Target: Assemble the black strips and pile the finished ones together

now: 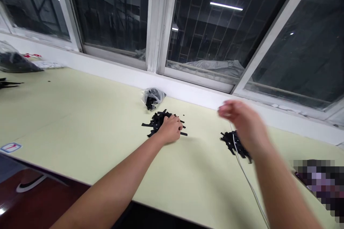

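My left hand [172,128] rests on a heap of short black strips [156,121] on the pale yellow table, its fingers curled down into the strips. The fingertips are partly hidden, so the number of strips in them does not show. My right hand [244,123] is raised above a second heap of black strips [229,141] and is blurred by motion. A thin white cord [245,171] runs from just below its fingers, over this heap and towards the front edge. Whether the hand holds the cord is unclear.
Behind the left heap stands a clear plastic bag [154,97] of black pieces. A larger bag [16,61] and more black strips [9,83] are at far left. A blue-bordered label [10,147] marks the front edge. A pixelated object [319,179] lies right. Windows line the back.
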A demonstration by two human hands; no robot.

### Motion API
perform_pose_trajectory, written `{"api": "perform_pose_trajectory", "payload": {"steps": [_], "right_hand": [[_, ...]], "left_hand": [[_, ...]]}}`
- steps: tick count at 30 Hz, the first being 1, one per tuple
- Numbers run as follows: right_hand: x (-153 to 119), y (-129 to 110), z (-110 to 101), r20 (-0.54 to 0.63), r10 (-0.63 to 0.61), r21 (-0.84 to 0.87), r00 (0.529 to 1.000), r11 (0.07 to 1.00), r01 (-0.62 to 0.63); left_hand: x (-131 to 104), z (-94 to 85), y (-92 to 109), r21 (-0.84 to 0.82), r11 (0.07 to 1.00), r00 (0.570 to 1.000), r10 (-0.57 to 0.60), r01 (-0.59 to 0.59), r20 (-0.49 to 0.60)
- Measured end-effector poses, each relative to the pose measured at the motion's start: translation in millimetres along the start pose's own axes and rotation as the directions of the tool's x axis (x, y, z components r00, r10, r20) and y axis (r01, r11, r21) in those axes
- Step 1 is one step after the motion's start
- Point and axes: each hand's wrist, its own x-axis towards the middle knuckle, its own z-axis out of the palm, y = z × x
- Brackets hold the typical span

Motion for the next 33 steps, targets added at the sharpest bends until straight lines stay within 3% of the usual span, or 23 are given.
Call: {"api": "perform_pose_trajectory", "payload": {"steps": [2, 4, 5, 8, 10, 17, 21, 24, 27, 33], "right_hand": [[-8, 33, 23, 0.020, 0.134, -0.124, 0.991, 0.984, -0.131], [-18, 74, 48, -0.033, 0.194, -0.313, 0.981, 0.930, -0.194], [-23, 93, 59, -0.039, 0.176, -0.407, 0.984, 0.896, -0.177], [-36, 126, 77, 0.156, 0.051, -0.568, 0.986, 0.822, 0.047], [-40, 129, 79, 0.208, 0.019, -0.591, 0.978, 0.799, 0.110], [-40, 120, 73, 0.152, 0.059, -0.540, 0.987, 0.841, 0.033], [-39, 117, 78, 0.147, 0.069, -0.420, 0.987, 0.908, -0.001], [-38, 113, 78, 0.212, 0.067, -0.295, 0.975, 0.956, -0.001], [-37, 114, 75, 0.257, 0.088, -0.240, 0.962, 0.970, -0.025], [-35, 121, 71, 0.199, 0.151, -0.250, 0.968, 0.963, -0.099]], "left_hand": [[-2, -1.2, -5, 0.012, 1.000, 1.000, 0.001, -0.002, 0.013], [-2, -1.1, -10, 0.029, 1.000, 1.000, 0.009, -0.009, 0.015], [-2, -0.9, -12, 0.036, 0.999, 1.000, 0.016, -0.016, 0.016], [0, -0.4, -14, 0.047, 0.998, 0.999, 0.037, -0.038, 0.024], [1, -0.2, -13, 0.045, 0.998, 0.999, 0.044, -0.045, 0.033], [3, 2.9, -5, 0.044, 0.996, 0.997, 0.079, -0.079, -0.006], [5, 2.6, 6, -0.041, 0.989, 0.989, 0.144, -0.145, -0.025], [5, 4.5, 13, -0.122, 0.977, 0.985, 0.175, -0.173, 0.004], [5, 8.3, 14, -0.183, 0.972, 0.988, 0.155, -0.150, 0.012], [6, 8.9, 11, -0.180, 0.975, 0.990, 0.136, -0.129, 0.025]]}}
